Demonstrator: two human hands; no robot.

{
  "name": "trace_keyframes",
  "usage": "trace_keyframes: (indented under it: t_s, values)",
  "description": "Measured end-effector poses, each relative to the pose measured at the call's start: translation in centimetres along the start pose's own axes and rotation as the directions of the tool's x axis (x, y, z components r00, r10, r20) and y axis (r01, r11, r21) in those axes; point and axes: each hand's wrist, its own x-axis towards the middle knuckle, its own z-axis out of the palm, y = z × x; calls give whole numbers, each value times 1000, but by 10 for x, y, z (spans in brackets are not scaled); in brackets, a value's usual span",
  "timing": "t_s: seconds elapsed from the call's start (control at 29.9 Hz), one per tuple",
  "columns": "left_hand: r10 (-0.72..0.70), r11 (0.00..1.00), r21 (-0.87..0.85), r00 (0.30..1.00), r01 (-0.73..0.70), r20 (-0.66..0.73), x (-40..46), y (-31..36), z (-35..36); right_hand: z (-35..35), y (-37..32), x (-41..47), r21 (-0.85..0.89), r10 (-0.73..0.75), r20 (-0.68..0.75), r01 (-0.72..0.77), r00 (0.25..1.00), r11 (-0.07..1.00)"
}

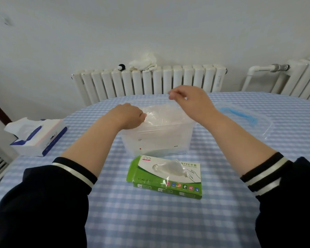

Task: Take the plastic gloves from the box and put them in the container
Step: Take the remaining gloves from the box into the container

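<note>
We hold a thin, clear plastic glove (161, 113) stretched over the open translucent container (156, 140); our left hand (131, 115) pinches its near-left edge at the rim, and our right hand (184, 99) pinches the far-right edge higher up, so the film's long axis runs left to right, tilted; it need only go straight down (the left hand is nearer the opening); the green cardboard box (166, 176), more crinkled gloves poking out, lies on the checked worktop (150, 221) just before the container.
</note>
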Motion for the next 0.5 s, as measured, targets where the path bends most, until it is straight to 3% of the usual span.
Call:
trace_keyframes:
  t_s: [0.07, 0.1, 0.2, 0.27, 0.33, 0.37, 0.43, 0.5]
  values:
    - [35, 999, -24, 987, -39, -157, 0, -5, 1, -4, -3, -17, 161, -40, -233, 79, 972, 984]
    - [51, 997, -43, 963, -64, -264, -2, -6, 3, -5, -6, -27, 208, -56, -284, 119, 957, 971]
    - [38, 981, -129, 799, -144, -600, -17, -4, 6, -2, -17, -56, 289, -110, -257, 186, 960, 939]
    - [7, 966, -155, 619, -208, -786, -33, 2, 10, 2, -23, -74, 259, -143, -142, 176, 980, 950]
    - [-48, 939, -189, 434, -289, -900, -49, 11, 17, 7, -27, -87, 174, -116, 93, 99, 989, 980]
    - [-78, 918, -216, 382, -333, -921, -57, 18, 22, 9, -26, -91, 110, -81, 230, 57, 970, 992]
    - [-77, 867, -249, 378, -431, -923, -74, 35, 36, 16, -21, -98, -78, -15, 445, 55, 895, 995]
    - [15, 825, -238, 442, -512, -897, -87, 51, 54, 24, -14, -102, -218, 62, 570, 78, 819, 973]
